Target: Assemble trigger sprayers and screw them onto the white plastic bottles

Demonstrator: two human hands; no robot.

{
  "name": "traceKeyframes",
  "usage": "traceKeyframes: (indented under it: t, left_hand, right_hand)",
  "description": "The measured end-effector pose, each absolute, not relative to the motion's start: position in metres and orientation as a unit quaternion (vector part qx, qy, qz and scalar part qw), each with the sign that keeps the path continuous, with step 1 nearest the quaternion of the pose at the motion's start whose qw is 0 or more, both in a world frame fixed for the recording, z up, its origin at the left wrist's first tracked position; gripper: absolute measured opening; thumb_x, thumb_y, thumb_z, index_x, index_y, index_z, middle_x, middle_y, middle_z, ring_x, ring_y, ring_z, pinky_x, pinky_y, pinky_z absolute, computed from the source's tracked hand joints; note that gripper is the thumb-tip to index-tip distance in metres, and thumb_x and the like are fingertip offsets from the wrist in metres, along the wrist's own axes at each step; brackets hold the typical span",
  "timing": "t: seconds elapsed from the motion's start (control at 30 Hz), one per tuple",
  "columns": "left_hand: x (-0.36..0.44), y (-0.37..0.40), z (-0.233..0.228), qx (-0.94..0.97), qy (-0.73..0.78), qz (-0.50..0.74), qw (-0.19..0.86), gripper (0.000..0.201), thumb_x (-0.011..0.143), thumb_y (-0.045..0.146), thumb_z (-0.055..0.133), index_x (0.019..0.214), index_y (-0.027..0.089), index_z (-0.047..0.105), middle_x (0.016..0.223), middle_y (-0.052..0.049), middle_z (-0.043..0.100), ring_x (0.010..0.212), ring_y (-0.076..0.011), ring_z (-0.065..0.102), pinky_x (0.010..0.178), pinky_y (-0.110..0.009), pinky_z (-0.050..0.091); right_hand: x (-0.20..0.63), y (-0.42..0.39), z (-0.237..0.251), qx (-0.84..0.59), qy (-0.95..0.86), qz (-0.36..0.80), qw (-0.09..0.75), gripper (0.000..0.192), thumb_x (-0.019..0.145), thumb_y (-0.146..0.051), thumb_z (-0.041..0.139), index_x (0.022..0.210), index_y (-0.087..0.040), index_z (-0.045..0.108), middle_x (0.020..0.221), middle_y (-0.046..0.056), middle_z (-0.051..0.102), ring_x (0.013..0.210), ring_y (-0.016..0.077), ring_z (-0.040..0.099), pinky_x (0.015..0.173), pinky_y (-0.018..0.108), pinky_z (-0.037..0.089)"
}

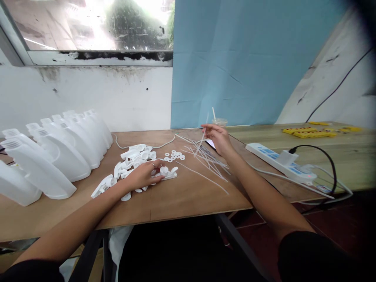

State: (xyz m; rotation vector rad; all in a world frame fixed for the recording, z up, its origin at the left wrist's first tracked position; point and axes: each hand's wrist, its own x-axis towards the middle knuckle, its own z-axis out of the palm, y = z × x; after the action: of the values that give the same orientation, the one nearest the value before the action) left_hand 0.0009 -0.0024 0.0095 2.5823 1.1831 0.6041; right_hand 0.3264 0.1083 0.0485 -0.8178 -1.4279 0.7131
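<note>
The person's left hand (pixel 143 175) is gripping a white trigger sprayer head (pixel 168 172) beside the heap, while the right hand (pixel 219 139) is pinching one thin dip tube (pixel 202 138) above the scattered tubes (pixel 205 158); feeding it into the head seems next.

white spray cap (pixel 167 172) flat on table, thin tube (pixel 202 138) raised

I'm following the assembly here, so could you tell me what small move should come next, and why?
Probably bring the thin tube pinched in the right hand across to the white trigger cap under the left hand: they are still apart.
</note>
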Motion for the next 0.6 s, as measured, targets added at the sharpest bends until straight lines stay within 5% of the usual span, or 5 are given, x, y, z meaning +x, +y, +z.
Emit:
traceKeyframes:
  t: [0.2,0.4,0.6]
  left_hand:
    - [0.003,0.005,0.003,0.857,0.426,0.225,0.18,0.048,0.085,0.045,0.06,0.127,0.024,0.054,0.1,-0.004,0.069,0.091,-0.0209,0.064,0.08,-0.031,0.048]
    - [0.003,0.008,0.0,0.856,0.408,0.244,0.202,0.04,0.084,0.046,0.06,0.114,0.021,0.065,0.1,-0.005,0.069,0.089,-0.0189,0.063,0.081,-0.029,0.048]
    - [0.005,0.006,0.005,0.873,0.385,0.226,0.197,0.035,0.086,0.042,0.057,0.113,0.021,0.065,0.089,-0.001,0.066,0.078,-0.0158,0.058,0.074,-0.026,0.044]
  right_hand:
    - [0.308,0.097,0.047,-0.322,-0.572,0.392,0.645,0.028,0.071,-0.039,0.076,0.087,-0.017,0.067,0.068,-0.002,0.058,0.057,0.0082,0.053,0.053,0.02,0.045]
    - [0.248,0.054,0.032,-0.268,-0.683,0.461,0.499,0.039,0.084,-0.055,0.062,0.089,-0.017,0.062,0.066,-0.001,0.06,0.051,0.0105,0.058,0.044,0.022,0.043]
    - [0.221,0.028,0.027,-0.2,-0.766,0.423,0.442,0.038,0.092,-0.057,0.049,0.089,-0.019,0.053,0.064,-0.003,0.058,0.052,0.0112,0.06,0.052,0.025,0.048]
